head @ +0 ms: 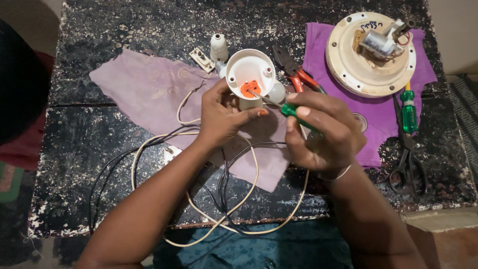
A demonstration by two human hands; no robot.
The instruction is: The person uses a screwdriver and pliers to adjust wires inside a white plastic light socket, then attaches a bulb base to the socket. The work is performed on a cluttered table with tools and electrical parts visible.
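My left hand [221, 117] grips a white round lamp holder base [250, 69] tilted toward me, with an orange terminal block [250, 88] inside it. My right hand [323, 132] holds a green-handled screwdriver [294, 113]; its thin metal tip reaches into the orange block. A white bulb-like part [277, 92] sits just behind the holder. Black and cream wires [234, 199] loop from under my hands toward the table's near edge.
On the worn black table [89, 149] lie a pale purple cloth [149, 89], red-handled pliers [296, 72], a white socket [218, 47], a small white plate [201, 59], a round cream base with a motor [371, 52] on a purple cloth [381, 112], another green screwdriver [409, 109] and black scissors [408, 164].
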